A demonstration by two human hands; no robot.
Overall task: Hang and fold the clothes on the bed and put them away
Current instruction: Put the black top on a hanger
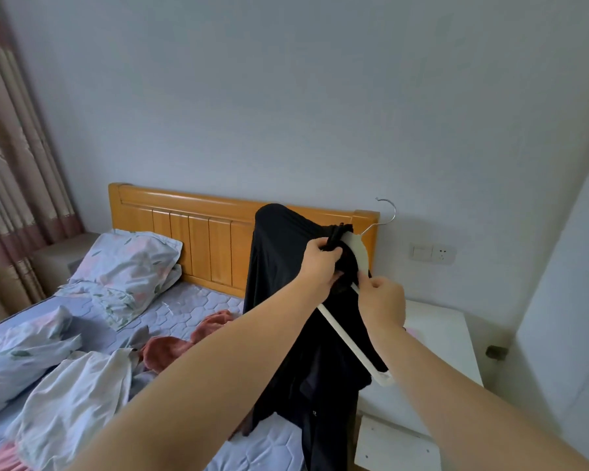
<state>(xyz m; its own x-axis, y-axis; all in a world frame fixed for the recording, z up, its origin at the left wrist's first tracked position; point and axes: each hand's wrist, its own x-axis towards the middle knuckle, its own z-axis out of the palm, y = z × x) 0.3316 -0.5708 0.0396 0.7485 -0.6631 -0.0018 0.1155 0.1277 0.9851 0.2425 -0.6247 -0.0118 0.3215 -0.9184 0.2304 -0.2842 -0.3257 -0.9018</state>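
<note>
— Bedroom, pale wall, bed [198, 311] with a wooden headboard [191, 232]. What are the hands working on?

— A black garment [279, 266], hanging in the air over the bed's right edge, in front of the headboard. It is going onto a white hanger [357, 250], which is tilting steeply. One shoulder is looking seated and the other hanger arm is sticking out bare below.

— Fingers?

— The left hand [320, 263] is gripping bunched neckline fabric at the hanger's neck, fingers curled round it. The right hand [381, 300] is pinching the hanger's near arm, thumb and forefinger closed on it. I cannot tell what its other fingers are touching.

— How is it best done?

— My judgement: the right hand should be steadying the hanger while the left is stretching the neckline wide and sliding it over the bare arm. Then level it, so the cloth is not slipping off the low end.

— Counts?

— One hanger and one black garment in the hands. Two loose garments are lying on the mattress, a rust garment [170, 348] and a white garment [72, 402]. One pillow [130, 260] is showing, with crumpled floral bedding at left. One white nightstand [436, 334] is standing just beside the bed.
</note>
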